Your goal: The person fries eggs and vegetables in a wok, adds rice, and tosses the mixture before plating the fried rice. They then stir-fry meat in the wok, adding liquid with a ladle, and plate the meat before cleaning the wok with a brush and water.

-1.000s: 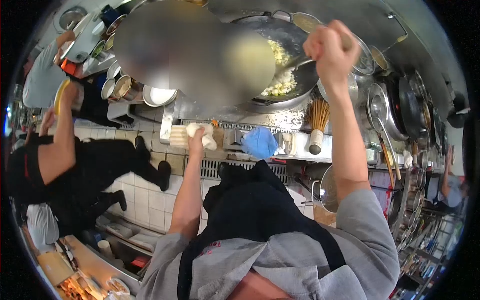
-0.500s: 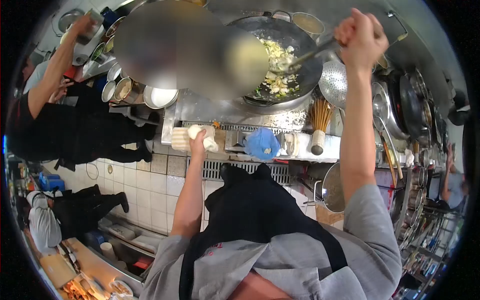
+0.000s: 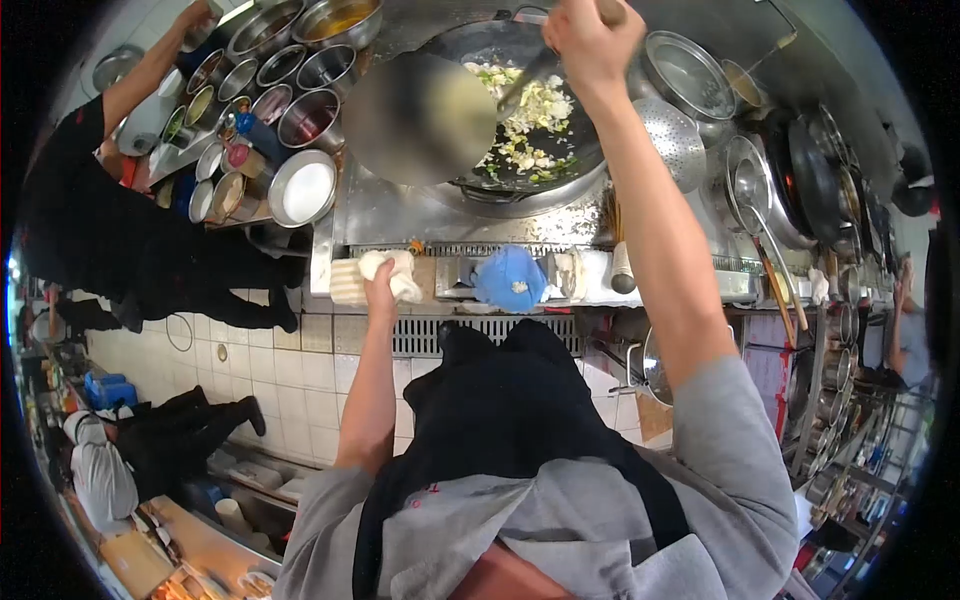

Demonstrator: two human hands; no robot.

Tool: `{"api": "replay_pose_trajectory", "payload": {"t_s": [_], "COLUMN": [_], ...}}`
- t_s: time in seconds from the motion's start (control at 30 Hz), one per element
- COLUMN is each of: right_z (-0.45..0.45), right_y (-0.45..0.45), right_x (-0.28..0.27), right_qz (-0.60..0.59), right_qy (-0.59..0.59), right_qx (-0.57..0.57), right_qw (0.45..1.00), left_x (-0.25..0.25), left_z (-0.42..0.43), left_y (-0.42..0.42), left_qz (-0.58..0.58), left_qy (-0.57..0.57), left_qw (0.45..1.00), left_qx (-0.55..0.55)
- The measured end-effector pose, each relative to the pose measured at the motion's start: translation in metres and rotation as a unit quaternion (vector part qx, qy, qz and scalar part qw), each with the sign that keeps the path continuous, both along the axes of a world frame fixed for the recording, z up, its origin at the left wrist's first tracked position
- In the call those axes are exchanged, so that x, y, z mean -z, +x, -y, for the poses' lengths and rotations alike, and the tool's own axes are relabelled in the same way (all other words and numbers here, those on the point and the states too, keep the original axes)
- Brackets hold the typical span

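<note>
My right hand [image 3: 597, 42] is closed round the handle of a ladle [image 3: 528, 86], above the right side of a large black wok [image 3: 590, 150]. Chopped pale and green food [image 3: 535, 108] lies in the wok, and the ladle's head is hidden by a blurred patch. At the counter's front edge my left hand [image 3: 381, 285] grips a white cloth [image 3: 402, 272], beside a striped towel [image 3: 347, 282]. A blue cloth [image 3: 510, 278] rests to the right of that hand.
Metal bowls, one with white contents [image 3: 303, 188], stand left of the wok. A perforated skimmer [image 3: 668, 143] and hanging pans [image 3: 812, 165] are on the right. A co-worker's arm [image 3: 150, 70] reaches over the far left; another person [image 3: 105, 470] stands lower left.
My right hand has moved left with the ladle, and the food has shifted in the wok. My left hand keeps its grip on the cloth. The blurred patch has shrunk, showing more bowls.
</note>
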State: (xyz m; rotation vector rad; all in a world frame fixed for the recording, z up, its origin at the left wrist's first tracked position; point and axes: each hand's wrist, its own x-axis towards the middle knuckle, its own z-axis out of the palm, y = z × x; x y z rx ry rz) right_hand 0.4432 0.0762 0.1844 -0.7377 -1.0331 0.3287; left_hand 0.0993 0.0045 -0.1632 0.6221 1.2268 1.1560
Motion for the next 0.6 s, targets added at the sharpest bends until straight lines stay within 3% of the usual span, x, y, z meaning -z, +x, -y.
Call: {"api": "replay_pose_trajectory", "payload": {"t_s": [0.03, 0.1, 0.17, 0.2, 0.27, 0.3, 0.37, 0.4, 0.43, 0.53, 0.57, 0.6], "right_z": [-0.01, 0.014, 0.052, 0.065, 0.024, 0.01, 0.0, -0.002, 0.012, 0.026, -0.006, -0.014], "right_y": [-0.005, -0.009, -0.022, -0.02, -0.025, -0.024, -0.011, -0.001, 0.003, 0.036, 0.056, 0.056], "right_x": [-0.013, -0.056, -0.079, -0.08, -0.022, -0.005, -0.004, -0.018, -0.041, -0.046, -0.008, -0.002], "right_qz": [-0.061, -0.071, -0.058, -0.044, -0.034, -0.065, -0.052, -0.062, -0.069, -0.057, -0.013, -0.031], "right_qy": [0.028, -0.001, 0.016, 0.054, 0.028, 0.057, 0.034, 0.025, 0.026, 0.04, 0.047, 0.04], "right_qx": [-0.078, 0.016, -0.011, -0.08, 0.091, 0.039, 0.011, 0.025, 0.049, 0.06, 0.147, 0.115], "right_qw": [0.995, 0.997, 0.998, 0.994, 0.995, 0.996, 0.998, 0.997, 0.996, 0.996, 0.988, 0.992], "left_x": [-0.001, -0.003, 0.002, 0.0, -0.008, -0.007, -0.024, -0.038, -0.063, -0.102, -0.077, -0.08], "left_z": [0.0, -0.002, 0.002, 0.003, 0.004, 0.0, 0.001, -0.002, 0.003, 0.008, 0.01, 0.012], "left_y": [-0.003, -0.001, -0.002, -0.002, 0.0, 0.0, 0.0, 0.003, 0.007, 0.019, 0.013, 0.014], "left_qz": [0.002, 0.002, -0.006, -0.006, -0.006, -0.001, -0.168, -0.247, -0.413, -0.585, -0.598, -0.633], "left_qy": [-0.009, -0.005, 0.003, 0.0, -0.001, -0.006, 0.049, 0.079, 0.102, 0.04, 0.088, 0.079], "left_qw": [1.0, 1.0, 1.0, 1.0, 1.0, 1.0, 0.983, 0.963, 0.9, 0.773, 0.753, 0.721], "left_qx": [0.022, 0.013, -0.001, 0.0, 0.005, 0.02, 0.054, 0.072, 0.094, 0.242, 0.258, 0.271]}}
